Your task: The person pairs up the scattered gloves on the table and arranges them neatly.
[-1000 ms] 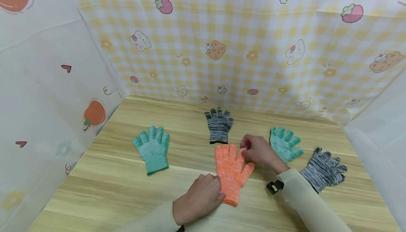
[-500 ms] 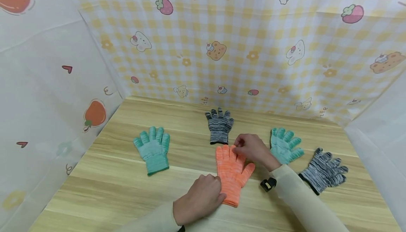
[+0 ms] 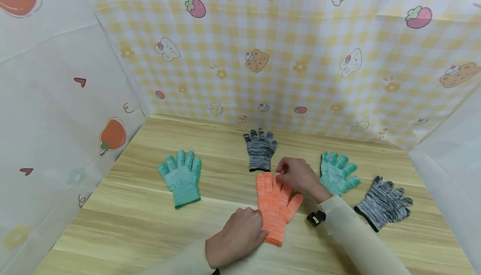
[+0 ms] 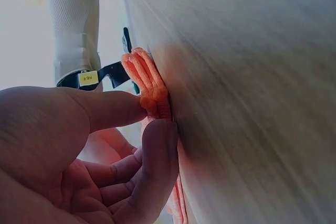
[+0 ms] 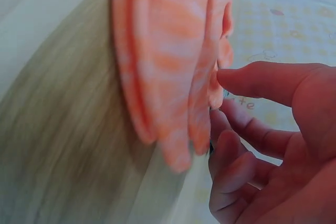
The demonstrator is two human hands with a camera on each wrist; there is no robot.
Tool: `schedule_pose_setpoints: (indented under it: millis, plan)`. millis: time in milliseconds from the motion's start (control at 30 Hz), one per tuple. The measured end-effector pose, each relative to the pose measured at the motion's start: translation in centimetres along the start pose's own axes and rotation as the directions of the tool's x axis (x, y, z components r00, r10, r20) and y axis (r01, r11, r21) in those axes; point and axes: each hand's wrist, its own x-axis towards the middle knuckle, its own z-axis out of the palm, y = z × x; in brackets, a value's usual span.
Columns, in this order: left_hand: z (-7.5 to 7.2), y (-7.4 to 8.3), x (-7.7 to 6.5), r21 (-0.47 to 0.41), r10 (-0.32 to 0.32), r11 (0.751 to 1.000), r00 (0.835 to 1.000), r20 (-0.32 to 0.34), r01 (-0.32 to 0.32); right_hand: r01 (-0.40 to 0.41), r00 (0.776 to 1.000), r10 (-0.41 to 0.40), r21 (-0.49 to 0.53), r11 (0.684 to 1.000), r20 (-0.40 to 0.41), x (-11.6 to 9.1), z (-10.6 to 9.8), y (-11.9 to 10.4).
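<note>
An orange knitted glove [image 3: 274, 212] lies on the table with its fingers pointing away from me. Its edge shows layers in the left wrist view, as if two are stacked. My left hand [image 3: 238, 235] pinches the left edge near the cuff between thumb and index finger [image 4: 160, 150]. At the fingertip end, my right hand [image 3: 298, 176] pinches one of the middle glove fingers; in the right wrist view the thumb [image 5: 257, 80] touches that orange finger. The pinched tip is partly hidden behind the hand.
A green glove [image 3: 182, 179] lies at the left, and a grey-black striped glove [image 3: 260, 149] is behind the orange one. Another green glove [image 3: 336, 172] and a striped glove [image 3: 385, 204] lie right, near my right forearm. A checked cloth [image 3: 225, 49] hangs behind the wooden table [image 3: 131, 208].
My right hand has shifted left, from the glove finger nearest the thumb to the neighbouring one. The left hand keeps its pinch on the edge, and the glove stays in place.
</note>
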Motion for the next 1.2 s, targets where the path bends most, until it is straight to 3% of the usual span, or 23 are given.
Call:
schedule_pose_setpoints:
  millis: [200, 467, 900, 1200]
  plan:
    - [0.1, -0.1, 0.0, 0.014, 0.000, 1.000, 1.000, -0.006, 0.000, 0.081, 0.996, -0.080, 0.016, 0.997, -0.032, 0.0, 0.5, -1.0]
    - [0.0, 0.0, 0.0, 0.006, 0.001, 1.000, 1.000, -0.005, -0.001, 0.177, 0.984, -0.179, -0.062, 0.982, -0.022, 0.2, 1.0, -1.4]
    - [0.1, 0.0, 0.1, -0.026, -0.001, 1.000, 1.000, 0.017, 0.002, 0.161, 0.987, -0.160, -0.076, 0.984, 0.013, 0.2, 1.1, -1.1]
    - [0.2, 0.3, 0.2, 0.005, 0.024, 1.000, 1.000, 0.005, -0.024, 0.174, 0.985, -0.173, -0.088, 0.981, 0.020, 0.5, 1.0, -0.9]
